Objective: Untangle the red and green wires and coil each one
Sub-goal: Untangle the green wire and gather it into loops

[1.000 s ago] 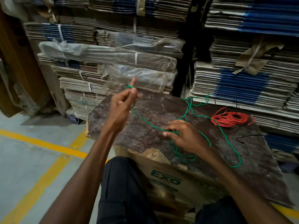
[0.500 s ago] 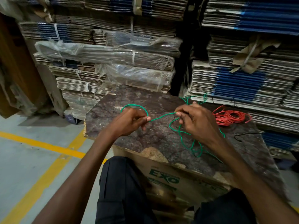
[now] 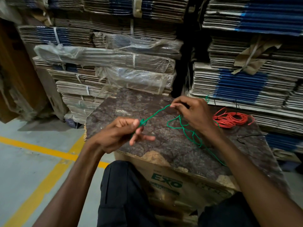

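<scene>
The green wire (image 3: 185,128) runs taut between my two hands above the brown board (image 3: 127,104), then hangs in loose loops under my right wrist and trails toward the board's near right edge. My left hand (image 3: 119,133) pinches a small bunch of green wire between thumb and fingers. My right hand (image 3: 191,112) pinches the same wire at its fingertips, higher and to the right. The red wire (image 3: 229,119) lies coiled in a bundle on the board, right of my right hand, apart from the green one.
The board rests on a cardboard box (image 3: 165,182) printed EXO, between my knees. Stacks of flattened cartons (image 3: 114,59) rise close behind and to the right. A thin black wire (image 3: 249,136) lies on the board's right side. Grey floor with yellow lines (image 3: 41,149) is at left.
My right hand has lifted from the board and pulled a length of green wire up and to the right. My left hand dropped lower and gathered wire into a small bunch.
</scene>
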`<state>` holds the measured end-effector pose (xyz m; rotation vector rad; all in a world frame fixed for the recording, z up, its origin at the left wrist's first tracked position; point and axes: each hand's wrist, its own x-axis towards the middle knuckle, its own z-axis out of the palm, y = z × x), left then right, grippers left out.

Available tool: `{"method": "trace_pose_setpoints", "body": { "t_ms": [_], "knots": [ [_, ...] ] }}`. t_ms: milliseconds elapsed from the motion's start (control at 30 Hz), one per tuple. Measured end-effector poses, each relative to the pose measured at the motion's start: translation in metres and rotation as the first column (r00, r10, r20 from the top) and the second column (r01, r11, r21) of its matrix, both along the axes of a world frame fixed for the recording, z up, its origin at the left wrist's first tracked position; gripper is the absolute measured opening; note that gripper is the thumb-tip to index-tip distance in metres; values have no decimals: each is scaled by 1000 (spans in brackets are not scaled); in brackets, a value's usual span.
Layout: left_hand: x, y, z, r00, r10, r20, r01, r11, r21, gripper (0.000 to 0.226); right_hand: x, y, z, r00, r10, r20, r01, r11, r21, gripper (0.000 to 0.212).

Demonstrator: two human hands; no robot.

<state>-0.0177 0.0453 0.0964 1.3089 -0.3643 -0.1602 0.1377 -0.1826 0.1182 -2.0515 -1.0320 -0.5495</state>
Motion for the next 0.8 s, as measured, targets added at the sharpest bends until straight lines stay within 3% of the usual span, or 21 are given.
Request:
{"method": "trace_pose_setpoints", "body": {
  "t_ms": [100,200,367,500,600,700,800],
  "knots": [
    [1,-1,-7,1000,18,22,-11,958,-287,30,4,6,-6,979,104,-175,-91,992,85,6],
    [10,-6,-10,985,-125,120,169,842,-512,40,10,13,-15,934,173,-314,-145,983,110,8],
    [17,-12,-8,987,-40,155,124,804,-581,39,14,13,-23,846,234,-480,-175,971,165,16],
    [20,-8,2,980,12,200,127,736,-665,27,20,5,-37,802,221,-554,-146,973,178,14],
    [25,-4,12,971,116,209,57,738,-672,26,16,-2,-58,792,152,-591,-125,988,86,16],
    [33,-5,23,958,264,115,-125,740,-661,39,2,-7,-76,803,53,-593,-144,984,-108,24],
    [47,-6,27,938,331,101,-197,751,-630,21,-18,-9,-78,913,-28,-407,-142,913,-382,25]
  ]
}}
